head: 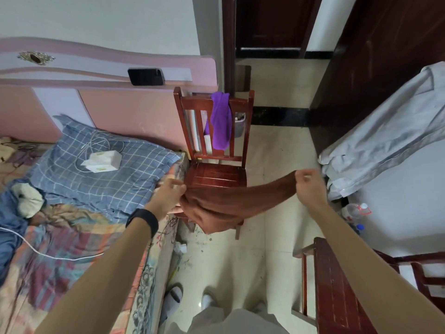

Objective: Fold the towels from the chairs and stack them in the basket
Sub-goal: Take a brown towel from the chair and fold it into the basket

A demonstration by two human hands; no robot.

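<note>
Brown towel [221, 208] held in the air, stretched between both hands over the front edge of the red wooden chair [216, 175] at frame centre; whether the cloth touches the seat cannot be told. Left grip [168, 196], at the towel's nine o'clock end, closed with fingers curled round bunched cloth; black wristband [142, 221] on that wrist. Right grip [310, 186], at the towel's two o'clock end, closed and pinching a corner; that end sits higher than the sagging middle. Purple towel [220, 121] draped over the chair's top rail, at twelve o'clock from the brown towel, hanging down the slats. Bed [72, 249] at nine o'clock of the chair, just beside it; blue checked pillow [96, 179] on it, carrying a white box [101, 161] and a cable. Second red chair [337, 297] at five o'clock of the frame; grey garment [385, 141] at three o'clock.
</note>
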